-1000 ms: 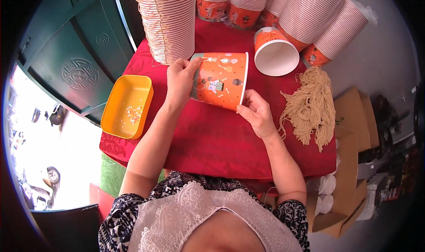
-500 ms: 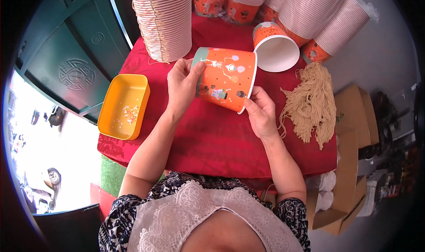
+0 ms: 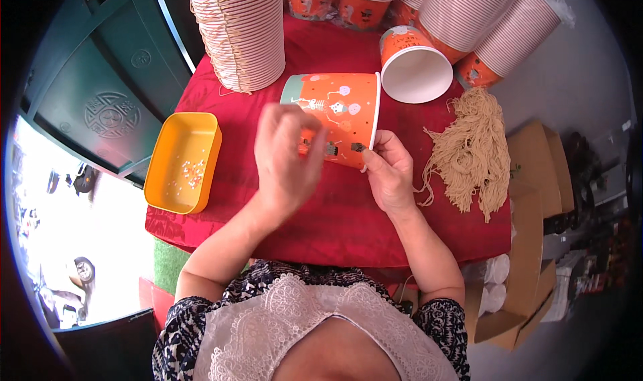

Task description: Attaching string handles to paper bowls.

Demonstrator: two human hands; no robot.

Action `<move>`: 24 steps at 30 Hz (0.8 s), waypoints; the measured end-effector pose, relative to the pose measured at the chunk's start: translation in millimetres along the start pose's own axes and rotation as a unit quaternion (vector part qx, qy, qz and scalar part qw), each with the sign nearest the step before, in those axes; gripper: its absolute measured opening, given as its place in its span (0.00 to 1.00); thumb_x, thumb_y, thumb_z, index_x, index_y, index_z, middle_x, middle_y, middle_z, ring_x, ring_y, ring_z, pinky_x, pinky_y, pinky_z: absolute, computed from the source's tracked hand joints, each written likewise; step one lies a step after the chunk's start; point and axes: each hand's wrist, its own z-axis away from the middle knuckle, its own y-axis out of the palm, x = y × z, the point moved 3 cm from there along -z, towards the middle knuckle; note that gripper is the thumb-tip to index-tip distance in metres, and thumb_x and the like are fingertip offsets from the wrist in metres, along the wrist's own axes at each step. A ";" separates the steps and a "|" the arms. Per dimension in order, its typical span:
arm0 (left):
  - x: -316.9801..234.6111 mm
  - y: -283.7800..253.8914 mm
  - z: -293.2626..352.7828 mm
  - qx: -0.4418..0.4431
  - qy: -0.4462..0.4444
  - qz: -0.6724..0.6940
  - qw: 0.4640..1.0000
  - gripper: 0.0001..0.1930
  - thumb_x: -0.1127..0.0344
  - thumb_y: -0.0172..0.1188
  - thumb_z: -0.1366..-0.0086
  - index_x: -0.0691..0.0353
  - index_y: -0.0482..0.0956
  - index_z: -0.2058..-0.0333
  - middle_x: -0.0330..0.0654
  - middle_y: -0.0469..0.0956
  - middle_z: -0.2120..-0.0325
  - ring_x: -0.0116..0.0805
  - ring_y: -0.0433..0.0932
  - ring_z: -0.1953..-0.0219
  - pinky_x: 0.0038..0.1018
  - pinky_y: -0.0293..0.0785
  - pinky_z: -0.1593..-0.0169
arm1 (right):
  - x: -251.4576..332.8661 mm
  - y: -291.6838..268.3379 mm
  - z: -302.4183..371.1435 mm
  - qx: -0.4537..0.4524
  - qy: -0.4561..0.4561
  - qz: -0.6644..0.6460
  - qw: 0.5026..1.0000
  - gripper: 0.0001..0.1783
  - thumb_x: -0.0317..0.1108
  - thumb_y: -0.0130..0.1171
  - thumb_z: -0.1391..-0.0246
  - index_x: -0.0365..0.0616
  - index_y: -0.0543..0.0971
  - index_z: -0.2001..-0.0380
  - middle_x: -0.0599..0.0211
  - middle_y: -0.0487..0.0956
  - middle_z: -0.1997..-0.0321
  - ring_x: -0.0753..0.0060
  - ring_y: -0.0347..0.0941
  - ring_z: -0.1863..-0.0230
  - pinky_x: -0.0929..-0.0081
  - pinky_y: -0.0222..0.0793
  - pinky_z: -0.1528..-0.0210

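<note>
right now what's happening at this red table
A person sits at a red-covered table with an orange printed paper tub lying on its side. The right hand pinches the tub's rim, while the left hand is blurred in front of it. An orange tray sits to the left, a bundle of tan string to the right, and stacked tubs behind.
</note>
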 end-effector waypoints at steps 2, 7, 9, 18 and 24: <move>-17.9 3.1 10.7 0.050 -0.069 0.115 0.990 0.12 0.83 0.66 0.48 0.64 0.73 0.68 0.47 0.74 0.71 0.44 0.77 0.69 0.34 0.74 0.67 | -1.5 0.5 1.4 0.000 0.010 0.000 1.000 0.12 0.30 0.61 0.39 0.39 0.74 0.55 0.76 0.75 0.63 0.89 0.64 0.67 0.86 0.62 0.65; -25.5 13.5 27.5 0.095 -0.124 0.137 0.978 0.10 0.83 0.63 0.44 0.65 0.75 0.66 0.43 0.76 0.70 0.36 0.76 0.70 0.28 0.73 0.66 | 2.9 5.2 4.9 0.003 0.029 -0.013 0.999 0.11 0.28 0.60 0.39 0.38 0.74 0.55 0.76 0.76 0.61 0.89 0.67 0.64 0.86 0.65 0.60; -21.9 16.1 32.0 0.090 -0.145 0.144 0.975 0.09 0.83 0.63 0.43 0.65 0.76 0.65 0.41 0.76 0.69 0.29 0.75 0.70 0.24 0.72 0.65 | 4.8 9.7 7.0 0.004 0.029 -0.007 1.000 0.11 0.27 0.60 0.39 0.37 0.74 0.54 0.75 0.76 0.60 0.88 0.68 0.63 0.85 0.66 0.58; -21.2 17.1 35.1 0.082 -0.155 0.142 0.974 0.09 0.83 0.64 0.43 0.67 0.76 0.65 0.43 0.76 0.68 0.31 0.77 0.68 0.25 0.74 0.63 | 7.5 17.6 13.4 0.038 0.028 0.021 0.999 0.09 0.25 0.59 0.41 0.38 0.74 0.57 0.77 0.73 0.62 0.88 0.67 0.62 0.86 0.65 0.57; -22.3 15.3 35.7 0.085 -0.157 0.143 0.973 0.08 0.82 0.64 0.42 0.67 0.75 0.66 0.44 0.75 0.70 0.33 0.76 0.69 0.26 0.74 0.63 | 7.9 26.4 18.3 0.055 -0.033 0.069 0.996 0.06 0.21 0.58 0.42 0.39 0.73 0.62 0.79 0.69 0.65 0.89 0.63 0.65 0.87 0.61 0.63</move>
